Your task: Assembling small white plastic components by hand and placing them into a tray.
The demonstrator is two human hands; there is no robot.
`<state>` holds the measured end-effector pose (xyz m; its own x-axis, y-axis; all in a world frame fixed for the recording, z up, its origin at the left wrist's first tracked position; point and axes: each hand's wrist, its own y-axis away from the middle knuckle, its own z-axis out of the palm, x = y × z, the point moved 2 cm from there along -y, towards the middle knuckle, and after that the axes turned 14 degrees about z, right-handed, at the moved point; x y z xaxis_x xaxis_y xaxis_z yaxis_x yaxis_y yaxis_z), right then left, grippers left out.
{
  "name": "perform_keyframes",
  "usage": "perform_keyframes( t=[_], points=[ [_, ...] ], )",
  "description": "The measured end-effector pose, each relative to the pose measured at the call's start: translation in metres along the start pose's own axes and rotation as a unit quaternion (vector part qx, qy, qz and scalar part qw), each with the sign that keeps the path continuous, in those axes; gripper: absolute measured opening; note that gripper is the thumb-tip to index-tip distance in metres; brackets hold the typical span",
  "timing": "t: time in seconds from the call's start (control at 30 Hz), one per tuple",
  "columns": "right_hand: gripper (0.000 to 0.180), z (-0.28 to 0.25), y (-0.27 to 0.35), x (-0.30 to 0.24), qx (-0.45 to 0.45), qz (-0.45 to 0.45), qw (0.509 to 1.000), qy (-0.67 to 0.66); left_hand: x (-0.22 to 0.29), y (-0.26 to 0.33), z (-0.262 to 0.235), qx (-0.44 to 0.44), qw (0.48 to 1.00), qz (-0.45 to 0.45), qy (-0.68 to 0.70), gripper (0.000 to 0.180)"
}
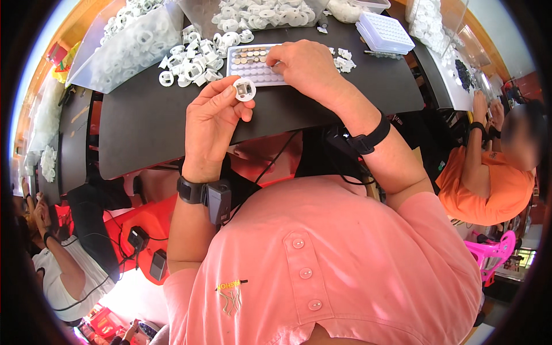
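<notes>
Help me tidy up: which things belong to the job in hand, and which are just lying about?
Apparently in use:
round white part in left hand
tray with small discs at right hand
loose white parts, likely stock

Apparently lying about:
stacked pale trays, possibly spares
pink chair

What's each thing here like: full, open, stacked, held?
Bare left hand: pinching
Round white plastic piece: held
White rectangular plastic tray: partly filled with small round discs
Bare right hand: over the tray; grip hidden
Clear plastic bin, left: open, heaped with white pieces
White rectangular plastic trays, upper right: stacked
</notes>
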<state>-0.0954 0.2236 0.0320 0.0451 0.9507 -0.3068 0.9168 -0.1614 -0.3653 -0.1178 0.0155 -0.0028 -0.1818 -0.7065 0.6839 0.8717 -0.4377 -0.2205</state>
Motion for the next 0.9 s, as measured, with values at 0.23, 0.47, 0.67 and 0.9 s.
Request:
perform_keyframes(
  t=[0.23,0.47,0.67,0.9],
  points=[
    [0.012,0.0,0.0,0.002,-0.029,0.021,0.999,0.014,0.0,0.0,0.002,0.009,1.0,0.001,-0.012,0.024],
    [0.011,0.0,0.003,0.002,-0.019,0.015,1.0,0.008,0.0,0.001,0.003,0.006,1.0,0.003,-0.014,0.025],
    [0.009,-0.006,0.0,0.005,-0.033,0.024,0.999,-0.022,-0.001,0.0,0.002,0.002,1.0,0.005,-0.015,0.025],
    [0.012,0.0,0.002,0.011,-0.027,0.014,0.999,-0.035,0.0,0.0,0.003,-0.002,1.0,0.008,-0.016,0.026]
  ],
)
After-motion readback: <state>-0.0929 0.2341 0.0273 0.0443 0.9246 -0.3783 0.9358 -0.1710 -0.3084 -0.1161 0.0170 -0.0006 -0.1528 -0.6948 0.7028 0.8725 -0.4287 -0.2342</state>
